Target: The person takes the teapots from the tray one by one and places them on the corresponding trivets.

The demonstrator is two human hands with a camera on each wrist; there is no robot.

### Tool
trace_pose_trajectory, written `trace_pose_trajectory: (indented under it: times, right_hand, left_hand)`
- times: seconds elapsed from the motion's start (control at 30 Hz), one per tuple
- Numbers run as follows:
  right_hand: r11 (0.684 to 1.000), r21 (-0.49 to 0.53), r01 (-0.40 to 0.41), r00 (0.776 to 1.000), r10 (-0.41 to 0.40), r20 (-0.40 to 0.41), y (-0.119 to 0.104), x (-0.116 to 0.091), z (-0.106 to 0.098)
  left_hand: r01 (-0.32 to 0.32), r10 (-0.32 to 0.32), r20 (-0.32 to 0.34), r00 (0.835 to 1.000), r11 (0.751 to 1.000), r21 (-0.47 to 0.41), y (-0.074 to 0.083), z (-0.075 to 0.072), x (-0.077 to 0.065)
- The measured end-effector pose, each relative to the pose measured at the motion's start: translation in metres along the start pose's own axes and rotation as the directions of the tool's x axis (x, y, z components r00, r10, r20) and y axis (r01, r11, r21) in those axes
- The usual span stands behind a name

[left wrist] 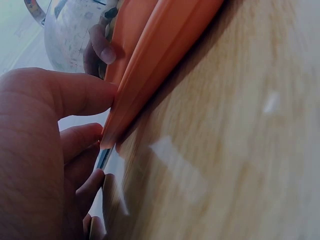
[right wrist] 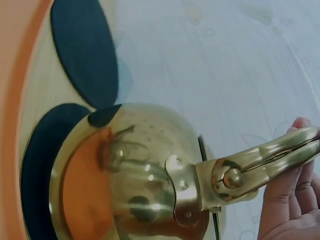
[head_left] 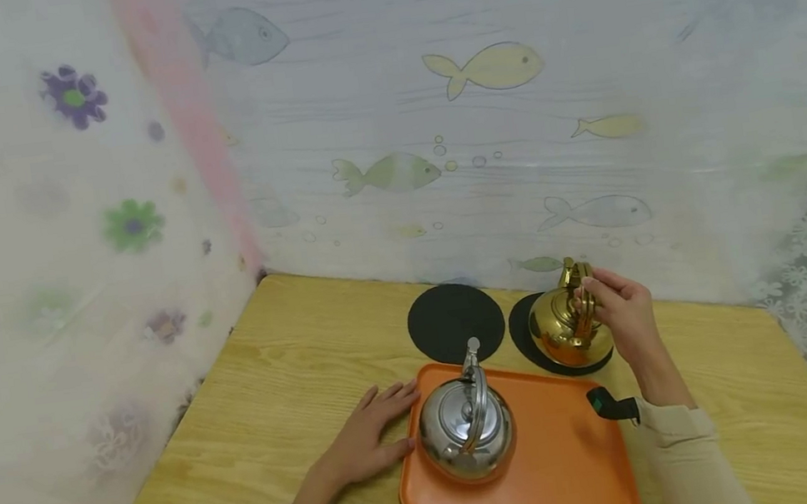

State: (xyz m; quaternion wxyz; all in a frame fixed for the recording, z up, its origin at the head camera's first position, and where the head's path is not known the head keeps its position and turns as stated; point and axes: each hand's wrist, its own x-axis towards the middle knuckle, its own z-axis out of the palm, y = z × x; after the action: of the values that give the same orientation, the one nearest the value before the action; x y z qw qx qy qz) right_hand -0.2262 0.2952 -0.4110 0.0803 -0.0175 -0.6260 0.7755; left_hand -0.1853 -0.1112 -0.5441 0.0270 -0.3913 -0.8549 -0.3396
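My right hand point(head_left: 629, 315) grips the upright handle point(right wrist: 275, 159) of a shiny gold kettle point(head_left: 554, 333). The kettle is over the right-hand black round mat point(head_left: 529, 347), its base overlapping the mat in the right wrist view. At the left edge of an orange tray point(head_left: 562, 468), my left hand point(head_left: 363, 446) lies with fingers extended, thumb and fingertips at the rim. A silver kettle point(head_left: 448, 440) stands on the tray's left half, its handle raised and its spout toward the back. In the left wrist view, the thumb point(left wrist: 87, 95) touches the tray's side.
A second black round mat point(head_left: 449, 318) lies behind the tray, left of the gold kettle. All this is on a wood-grain table point(head_left: 274, 369). Patterned sheeting with fish point(head_left: 502, 66) hangs along the back edge, and flowered sheeting point(head_left: 74, 95) on the left.
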Motion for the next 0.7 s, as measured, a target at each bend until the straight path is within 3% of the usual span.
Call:
trace_pose_trajectory:
  times: [0.3, 0.37, 0.47, 0.53, 0.6, 0.67, 0.7]
  right_hand:
    - [0.995, -0.066, -0.073, 0.995, 0.077, 0.06, -0.002, -0.006, -0.002]
    - [0.995, -0.082, -0.055, 0.998, 0.059, 0.039, 0.0, -0.008, -0.002]
    - [0.976, -0.219, 0.003, 0.999, -0.014, -0.046, 0.002, -0.011, 0.002]
    - [0.922, -0.385, 0.046, 0.993, -0.086, -0.087, 0.002, -0.016, 0.005]
    - [0.842, -0.533, 0.083, 0.983, -0.157, -0.094, 0.0, -0.022, 0.01]
    - [0.773, -0.62, 0.132, 0.974, -0.218, -0.064, -0.004, -0.031, 0.016]
    - [0.754, -0.639, 0.154, 0.97, -0.237, -0.046, -0.007, -0.036, 0.019]
  left_hand:
    - [0.013, -0.013, 0.014, 1.0, 1.0, 0.002, 0.002, -0.001, 0.0]
    - [0.006, -0.006, 0.011, 1.0, 1.0, 0.005, 0.002, -0.002, 0.0]
    - [0.004, -0.004, 0.011, 1.0, 1.0, 0.011, 0.003, -0.003, 0.0]
    - [0.005, -0.005, 0.015, 1.0, 1.0, 0.012, 0.002, -0.003, 0.0]
    - [0.01, -0.01, 0.021, 1.0, 1.0, 0.013, 0.002, -0.003, 0.0]
    - [0.012, -0.013, 0.022, 1.0, 1.0, 0.02, 0.002, -0.003, -0.001]
    - [0.012, -0.012, 0.022, 1.0, 1.0, 0.028, 0.002, -0.003, -0.001]
